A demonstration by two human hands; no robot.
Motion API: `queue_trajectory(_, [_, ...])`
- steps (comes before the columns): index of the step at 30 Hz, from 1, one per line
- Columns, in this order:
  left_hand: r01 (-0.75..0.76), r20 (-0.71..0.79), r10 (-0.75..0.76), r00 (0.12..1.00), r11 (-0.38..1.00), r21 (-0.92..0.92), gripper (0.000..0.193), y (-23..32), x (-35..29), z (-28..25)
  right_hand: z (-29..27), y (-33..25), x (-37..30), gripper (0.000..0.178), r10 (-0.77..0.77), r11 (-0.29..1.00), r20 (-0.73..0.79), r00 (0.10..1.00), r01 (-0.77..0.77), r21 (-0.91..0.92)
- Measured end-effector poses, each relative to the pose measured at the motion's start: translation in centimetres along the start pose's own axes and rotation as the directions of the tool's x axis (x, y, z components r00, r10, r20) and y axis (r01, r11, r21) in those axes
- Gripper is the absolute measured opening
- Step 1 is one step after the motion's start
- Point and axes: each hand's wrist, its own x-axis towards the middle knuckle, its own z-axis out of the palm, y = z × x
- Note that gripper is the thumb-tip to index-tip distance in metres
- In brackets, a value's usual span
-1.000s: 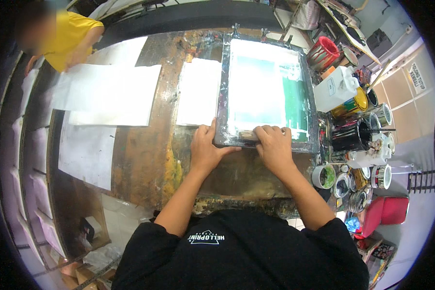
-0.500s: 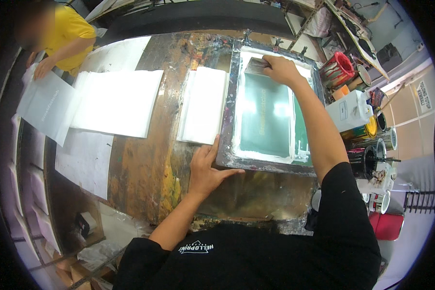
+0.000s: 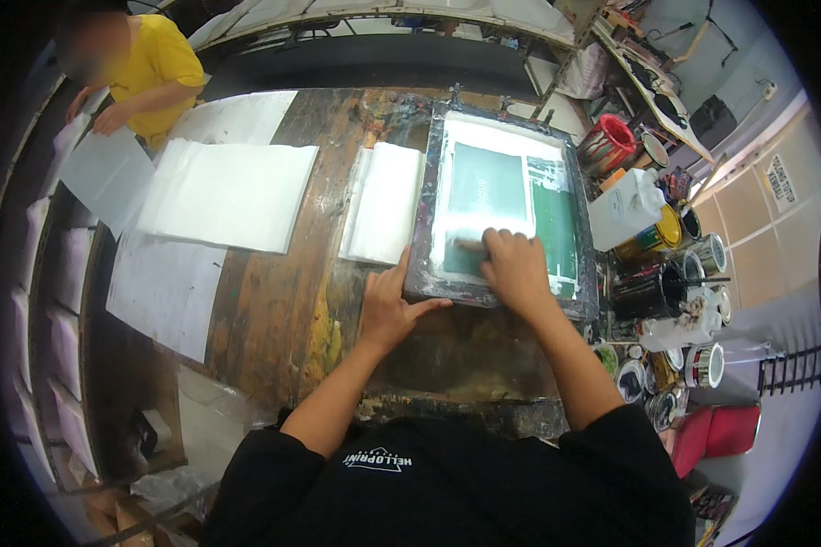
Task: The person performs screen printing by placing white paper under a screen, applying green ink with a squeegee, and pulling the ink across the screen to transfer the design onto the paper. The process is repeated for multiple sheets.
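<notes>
Well, the biggest thing here is the worn wooden table [image 3: 274,301], its top streaked brown, yellow and dark with old paint. On its left part lie broad white sheets [image 3: 228,193], smooth and flat, one stack overlapping thinner paper beneath. A smaller, thicker pile of white sheets [image 3: 385,202] sits just beside the screen frame [image 3: 418,239], which lies flat on the table's right half: a dark rectangular frame crusted with grey and white ink, its mesh tinted green with a pale, smeared band across the near part.

To the right of the frame, paint cans [image 3: 666,273] crowd together, round, some with open rims, alongside a white plastic jug [image 3: 625,208] and a red tub [image 3: 608,144].

At the far left corner, another person in a yellow shirt [image 3: 150,68] handles a white sheet.

The right hand [image 3: 513,269] is curled over a squeegee [image 3: 470,244] on the mesh near the frame's near edge, fingers pressed together and bent over it; only a short bit of it shows. The left hand [image 3: 388,310] lies flat at the frame's near left corner, fingers together along the frame's side, thumb spread out along its near edge.
</notes>
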Motion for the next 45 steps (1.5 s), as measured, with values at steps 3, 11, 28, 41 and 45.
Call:
queue_trajectory(3, [0.019,-0.01,-0.021,1.0,0.989,-0.144,0.105,1.0,0.6,-0.3,-3.2,-1.8,-2.8,0.033,0.005,0.999,0.01,1.0,-0.005,0.036])
queue_trajectory(11, [-0.097,-0.22,-0.008,0.975,0.883,-0.46,0.114,6.8,6.8,-2.8,-12.3,-1.4,3.0,0.055,-0.05,0.995,-0.556,0.83,-0.007,-0.1])
queue_trajectory(28, [-0.04,0.019,0.036,0.999,0.95,0.311,0.118,1.5,0.9,1.3,-20.4,1.6,11.8,0.073,0.06,0.998,-0.529,0.846,-0.039,0.05])
queue_trajectory(41, [0.269,-0.348,-0.185,0.919,0.94,0.209,0.054,-6.4,6.8,-10.9,-19.2,1.7,11.0,0.073,-0.015,0.999,-0.525,0.851,-0.008,-0.042])
queue_trajectory(45, [0.575,-0.528,-0.284,0.8,0.613,0.542,0.068,-9.3,8.0,-11.8,-18.7,2.4,11.6,0.073,-0.043,0.998,-0.605,0.795,0.001,-0.07])
